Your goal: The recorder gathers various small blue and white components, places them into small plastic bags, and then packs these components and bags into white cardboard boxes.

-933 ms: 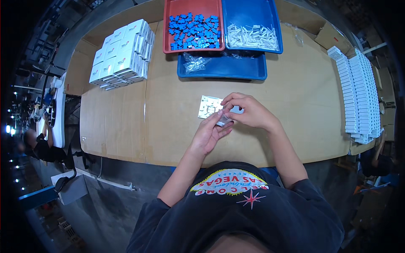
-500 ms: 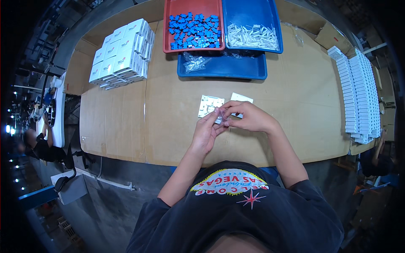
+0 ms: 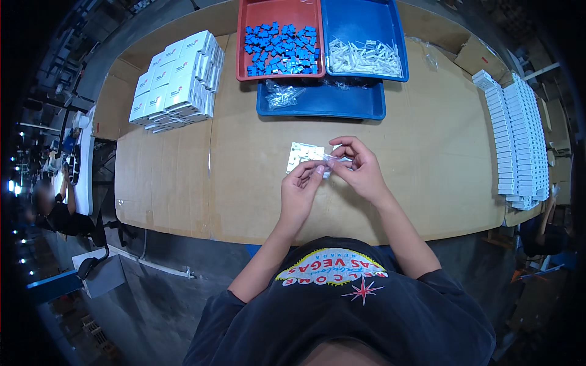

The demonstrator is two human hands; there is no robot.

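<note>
**Both hands on a small clear bag, mid-table**

Person standing at a cardboard-covered table (image 3: pixel 183 177), hands together approx. centre, near the front edge. Left hand (image 3: pixel 300 189) and right hand (image 3: pixel 360 168) both pinch a small clear plastic bag (image 3: pixel 329 160), fingers closed on it, one hand at each end; bag is lifted just off the table, betw. the two hands. Can't tell what's inside it. Just behind the fingertips lies a flat white card (image 3: pixel 301 156) on the table, partly hidden by the bag.

Further back: red tray (image 3: pixel 243 43) w/ blue pieces (image 3: pixel 279 49), next to it a blue tray (image 3: pixel 397 43) w/ white pieces (image 3: pixel 365 57). Both sit over a lower blue tray (image 3: pixel 342 107) holding clear bags (image 3: pixel 282 94). Back-left, a stack of white boxes (image 3: pixel 177 82). Right side, a long row of flat white boxes (image 3: pixel 516 137) along the table edge.
</note>
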